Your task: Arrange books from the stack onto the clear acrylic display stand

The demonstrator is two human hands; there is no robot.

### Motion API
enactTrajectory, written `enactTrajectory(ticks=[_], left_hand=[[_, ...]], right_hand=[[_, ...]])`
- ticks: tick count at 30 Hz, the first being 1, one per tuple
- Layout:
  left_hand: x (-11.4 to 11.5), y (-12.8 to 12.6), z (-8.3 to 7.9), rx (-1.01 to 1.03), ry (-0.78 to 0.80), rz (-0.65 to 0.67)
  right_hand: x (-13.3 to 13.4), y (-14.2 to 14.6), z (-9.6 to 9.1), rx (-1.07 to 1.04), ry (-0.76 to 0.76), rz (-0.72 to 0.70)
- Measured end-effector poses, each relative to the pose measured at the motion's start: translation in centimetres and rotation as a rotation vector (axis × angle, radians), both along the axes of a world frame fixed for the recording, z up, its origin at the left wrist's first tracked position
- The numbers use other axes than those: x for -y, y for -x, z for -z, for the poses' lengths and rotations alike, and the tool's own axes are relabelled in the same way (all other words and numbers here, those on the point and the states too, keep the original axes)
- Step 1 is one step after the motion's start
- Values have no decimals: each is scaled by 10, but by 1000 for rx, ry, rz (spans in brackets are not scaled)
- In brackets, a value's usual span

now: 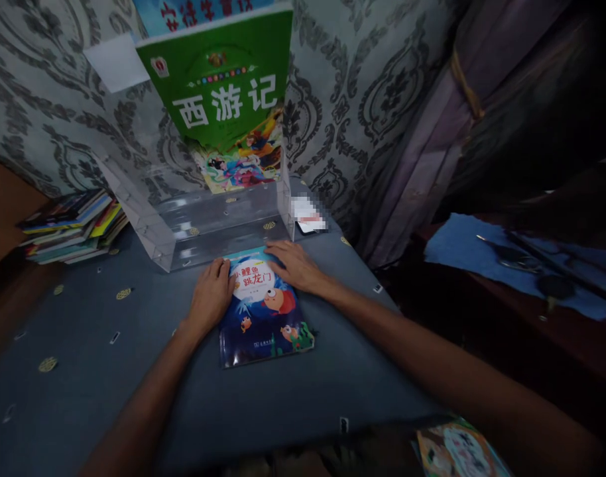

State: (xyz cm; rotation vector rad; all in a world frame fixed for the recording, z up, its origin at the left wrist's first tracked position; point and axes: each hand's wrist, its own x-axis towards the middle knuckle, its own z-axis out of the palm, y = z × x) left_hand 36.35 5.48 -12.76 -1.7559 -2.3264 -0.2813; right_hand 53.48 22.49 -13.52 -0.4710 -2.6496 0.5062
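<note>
A blue picture book (263,318) with cartoon fish lies flat on the blue cloth-covered table (109,371). My left hand (211,295) rests on the book's left edge near its top corner, fingers together and lying flat. My right hand (296,265) lies flat across the book's top right corner, fingers stretched out. Just beyond the book stands a clear acrylic display stand (183,225). A green book (223,99) stands upright in the stand's upper tier, against the patterned wall.
A stack of books (71,225) sits at the far left of the table. A small phone-like object (307,215) lies right of the stand. A curtain (432,132) hangs at right, above a dark side table with blue paper (512,265). Another book (457,450) pokes out at the bottom right.
</note>
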Motion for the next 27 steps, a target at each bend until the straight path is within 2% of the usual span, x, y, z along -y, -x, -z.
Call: enactTrajectory(ticks=[5, 7, 13, 16, 19, 27], left_hand=[[3, -5, -12, -24, 41, 30], [4, -11, -15, -39, 54, 101], [19, -56, -12, 73, 16, 637], [27, -74, -16, 135, 29, 809], [30, -79, -19, 160, 23, 875], [30, -75, -17, 166, 58, 877]], right_hand=[[-5, 1, 8, -15, -18, -9], [-4, 2, 7, -10, -18, -9], [-3, 4, 8, -63, -40, -6], [-3, 4, 8, -62, -40, -1], [-2, 3, 7, -54, -35, 4], [1, 1, 2, -36, -39, 18]])
